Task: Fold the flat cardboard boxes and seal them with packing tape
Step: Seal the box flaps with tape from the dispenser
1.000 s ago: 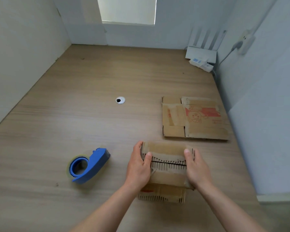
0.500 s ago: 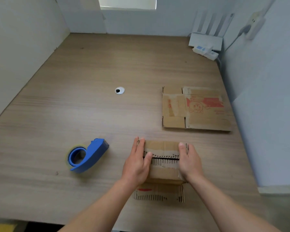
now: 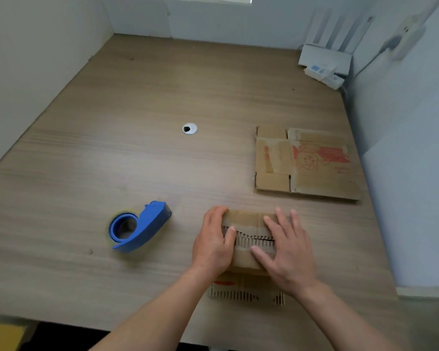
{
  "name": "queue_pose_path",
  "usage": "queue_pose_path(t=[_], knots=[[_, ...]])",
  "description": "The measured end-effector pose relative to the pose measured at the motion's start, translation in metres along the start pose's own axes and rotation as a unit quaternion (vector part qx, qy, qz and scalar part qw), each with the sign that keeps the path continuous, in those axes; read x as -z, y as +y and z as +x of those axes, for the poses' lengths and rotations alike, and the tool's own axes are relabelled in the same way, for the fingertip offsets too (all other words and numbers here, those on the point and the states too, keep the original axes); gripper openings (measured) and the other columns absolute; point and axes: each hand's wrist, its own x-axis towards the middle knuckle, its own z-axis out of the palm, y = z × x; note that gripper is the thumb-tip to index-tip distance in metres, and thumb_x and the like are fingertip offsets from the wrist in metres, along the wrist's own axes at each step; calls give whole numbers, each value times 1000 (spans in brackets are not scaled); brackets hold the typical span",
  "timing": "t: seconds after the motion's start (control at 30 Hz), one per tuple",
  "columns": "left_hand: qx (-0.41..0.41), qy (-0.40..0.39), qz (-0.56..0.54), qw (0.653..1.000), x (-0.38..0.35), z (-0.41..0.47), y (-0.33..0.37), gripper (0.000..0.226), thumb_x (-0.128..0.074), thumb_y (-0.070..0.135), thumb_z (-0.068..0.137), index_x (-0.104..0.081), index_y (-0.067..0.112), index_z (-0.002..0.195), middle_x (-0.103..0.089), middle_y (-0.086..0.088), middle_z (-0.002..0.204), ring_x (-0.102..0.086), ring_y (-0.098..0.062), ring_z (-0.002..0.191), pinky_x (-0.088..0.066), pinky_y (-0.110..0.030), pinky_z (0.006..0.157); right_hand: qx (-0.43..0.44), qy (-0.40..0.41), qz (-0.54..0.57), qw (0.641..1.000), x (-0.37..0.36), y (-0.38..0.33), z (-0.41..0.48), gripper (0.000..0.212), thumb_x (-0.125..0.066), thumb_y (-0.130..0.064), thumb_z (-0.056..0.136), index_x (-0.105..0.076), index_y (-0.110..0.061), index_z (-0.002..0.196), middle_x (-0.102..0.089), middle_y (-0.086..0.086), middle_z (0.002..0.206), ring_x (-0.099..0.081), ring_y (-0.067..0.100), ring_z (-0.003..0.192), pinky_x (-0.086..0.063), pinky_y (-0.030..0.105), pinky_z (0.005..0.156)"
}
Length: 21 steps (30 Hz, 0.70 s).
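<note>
Box (image 3: 246, 217) at lower centre: left hand (image 3: 213, 243) grips its side, right hand (image 3: 288, 252) presses the flaps (image 3: 254, 241) flat, fingers spread (tape (image 3: 140, 226) lies at left); lifting a hand for it could let the flaps spring open.

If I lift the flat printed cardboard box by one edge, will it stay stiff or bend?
Probably light: the flat cardboard box is thin board lying flat on the table. It would likely stay stiff across each panel but hinge at its visible creases, so the slit flaps may droop. Pushed, it should slide easily on the smooth wood.
</note>
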Motion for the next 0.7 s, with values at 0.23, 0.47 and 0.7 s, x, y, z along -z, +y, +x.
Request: queue_pose_path(t=[0.23,0.47,0.7], knots=[[-21,140,83,987,58,-3,-25,60,-62,48,85,-53,12,133,-48,-4,136,-45,-22,126,-38,-33,105,11,9,-20,1000,2,3,4,80,-30,-82,85,-57,-26,136,-38,5,157,-21,32,150,-27,54,117],[236,32,317,918,126,5,-100,64,-73,55,79,-46,21,126,-52,1,127,-49,-25,118,-46,-42,86,1,3,-19,1000,1,1,4,87,-24,-86,83,-56,-26,138,-33,3,160,-18,30,151,-26,55,118],[277,-7,281,919,127,23,-109,33,-60,37,93,-39,20,112,-59,-2,98,-55,-25,89,-47,-40,82,-12,19,-55,998,1,-1,2,74,-28,-79,88,-62,-29,131,-30,9,160,-27,30,147,-32,55,114]])
